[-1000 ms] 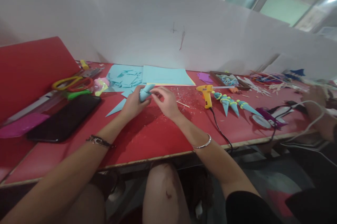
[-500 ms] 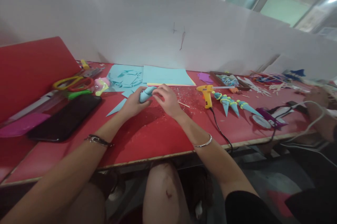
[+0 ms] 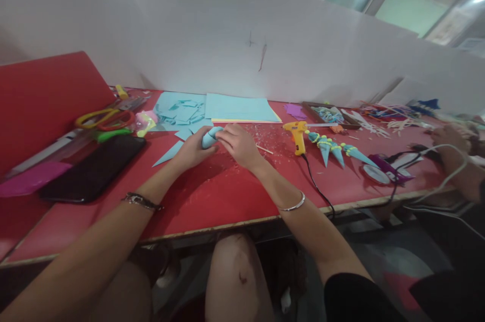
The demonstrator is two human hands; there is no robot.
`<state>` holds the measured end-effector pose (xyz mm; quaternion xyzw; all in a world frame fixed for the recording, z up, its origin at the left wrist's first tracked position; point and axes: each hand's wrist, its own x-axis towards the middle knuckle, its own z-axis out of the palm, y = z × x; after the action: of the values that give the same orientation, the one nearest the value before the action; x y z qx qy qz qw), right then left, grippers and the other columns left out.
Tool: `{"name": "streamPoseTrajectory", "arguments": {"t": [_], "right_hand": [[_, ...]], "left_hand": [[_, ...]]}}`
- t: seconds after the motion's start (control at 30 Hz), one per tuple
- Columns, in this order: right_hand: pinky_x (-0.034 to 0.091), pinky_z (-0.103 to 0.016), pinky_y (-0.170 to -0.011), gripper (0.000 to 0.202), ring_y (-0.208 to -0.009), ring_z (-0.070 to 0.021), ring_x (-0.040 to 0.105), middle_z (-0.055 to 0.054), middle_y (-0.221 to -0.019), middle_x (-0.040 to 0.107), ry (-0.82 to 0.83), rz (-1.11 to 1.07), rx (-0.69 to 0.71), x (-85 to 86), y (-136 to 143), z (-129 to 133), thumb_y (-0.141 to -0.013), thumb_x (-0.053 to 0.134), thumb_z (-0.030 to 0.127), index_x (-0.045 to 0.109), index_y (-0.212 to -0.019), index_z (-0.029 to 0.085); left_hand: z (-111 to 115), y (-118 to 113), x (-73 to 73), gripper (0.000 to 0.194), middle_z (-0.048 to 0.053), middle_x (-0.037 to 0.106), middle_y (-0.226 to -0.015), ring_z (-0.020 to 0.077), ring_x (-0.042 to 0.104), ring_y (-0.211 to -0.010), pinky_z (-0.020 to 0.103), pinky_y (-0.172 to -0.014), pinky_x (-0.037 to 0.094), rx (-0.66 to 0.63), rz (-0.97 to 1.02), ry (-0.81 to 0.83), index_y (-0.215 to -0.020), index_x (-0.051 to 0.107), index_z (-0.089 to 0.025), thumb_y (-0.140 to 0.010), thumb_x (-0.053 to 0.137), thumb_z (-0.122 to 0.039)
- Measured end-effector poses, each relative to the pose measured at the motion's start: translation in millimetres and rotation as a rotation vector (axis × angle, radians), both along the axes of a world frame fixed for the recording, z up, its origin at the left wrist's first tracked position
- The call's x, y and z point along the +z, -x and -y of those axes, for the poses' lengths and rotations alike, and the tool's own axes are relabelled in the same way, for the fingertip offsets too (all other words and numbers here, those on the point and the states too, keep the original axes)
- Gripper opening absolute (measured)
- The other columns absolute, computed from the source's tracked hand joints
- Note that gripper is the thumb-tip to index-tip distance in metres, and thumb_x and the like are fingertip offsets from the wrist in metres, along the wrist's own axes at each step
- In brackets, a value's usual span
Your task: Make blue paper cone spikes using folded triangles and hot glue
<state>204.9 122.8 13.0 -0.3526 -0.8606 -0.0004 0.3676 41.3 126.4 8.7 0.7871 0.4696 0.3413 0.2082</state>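
Observation:
A rolled piece of light blue paper [image 3: 209, 138] is held above the red table [image 3: 227, 196]. My left hand [image 3: 194, 149] is wrapped round its lower left side. The fingers of my right hand [image 3: 238, 144] are pressed together at its upper right end, and their tips are partly hidden. Beside my left hand lies a pointed blue paper piece [image 3: 168, 154]. Cut blue paper pieces [image 3: 185, 111] are heaped on a blue sheet behind, next to a stack of blue sheets [image 3: 240, 109].
A yellow glue gun [image 3: 298, 135] with a black cord stands right of my hands, beside decorated blue cones [image 3: 336, 151]. Scissors [image 3: 99, 118] and a black phone [image 3: 94, 168] lie left. Another person's hand [image 3: 450, 143] is at the far right.
My right hand's fingers have closed in on the end of the blue roll and moved slightly left. The other person's hand at the far right has shifted slightly.

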Motion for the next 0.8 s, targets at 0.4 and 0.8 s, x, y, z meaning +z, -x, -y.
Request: {"name": "streamPoseTrajectory", "arguments": {"t": [0.4,0.8], "right_hand": [[0.044,-0.027,-0.069,0.011,-0.073,-0.0128,0.049,-0.002,-0.08,0.053,0.086,-0.228,0.093,-13.4,5.2,-8.3,-0.083,0.051,0.019,0.062,-0.085,0.018],[0.044,-0.026,-0.066,0.013,-0.069,-0.0121,0.051,-0.001,-0.076,0.053,0.157,-0.275,0.052,-9.6,7.1,-4.9,-0.084,0.052,0.022,0.065,-0.083,0.019]], "left_hand": [[-1.6,-0.2,-0.7,0.05,0.004,0.06,-0.085,0.0183,0.054,-0.075,0.029,-0.067,0.042,0.069,0.011,0.038,-0.112,0.046,-0.015,-0.067,0.051,-0.038],[-0.9,-1.9,-1.6,0.048,0.001,0.058,-0.078,0.0155,0.051,-0.068,0.025,-0.062,0.04,0.051,0.002,0.028,-0.11,0.048,-0.017,-0.069,0.05,-0.04]]}}
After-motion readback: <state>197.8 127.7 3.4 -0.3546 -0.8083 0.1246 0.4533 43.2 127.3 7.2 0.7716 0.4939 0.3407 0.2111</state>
